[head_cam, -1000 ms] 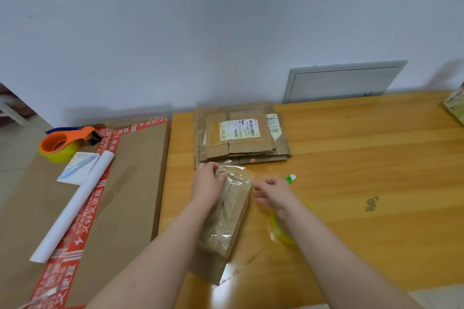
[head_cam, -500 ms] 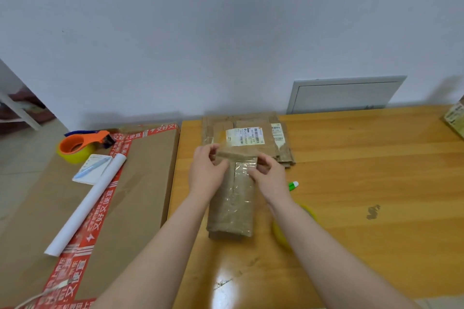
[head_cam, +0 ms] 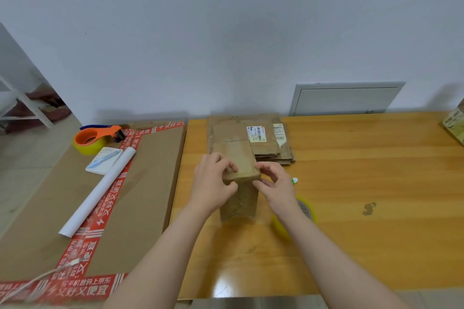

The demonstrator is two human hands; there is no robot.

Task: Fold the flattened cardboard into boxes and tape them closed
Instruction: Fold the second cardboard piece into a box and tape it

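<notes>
The wood table (head_cam: 351, 221) is the work spot. Beside it on the left lies a big flat carton (head_cam: 150, 195) w/ red tape on its edges. It works like a side shelf, b/c the orange tape gun (head_cam: 98, 135), a white paper roll (head_cam: 100, 188) & a notepad (head_cam: 104, 160) sit on it. At the back of the table is the pile of flat cardboard (head_cam: 268, 144), near enough to grab the next piece. The small box (head_cam: 239, 198) stands on end on the table, just in front of that pile, between both hands. The left hand (head_cam: 213, 183) curls its fingers over the top flap & grips it. The right hand (head_cam: 276, 185) pinches the other top corner. Prob. they hold it so to press the flap flat & stop the box tipping before tape goes on. The yellow tape roll (head_cam: 307, 209) lies right by the right wrist, handy.

Hard to see: another box (head_cam: 454, 128) at the far right edge is cut off. The small box's bottom & far side don't show, so can't tell if it's taped there. The right arm covers part of the tape roll. The tiny green & white thing (head_cam: 294, 180) by the right hand is too small to name.
</notes>
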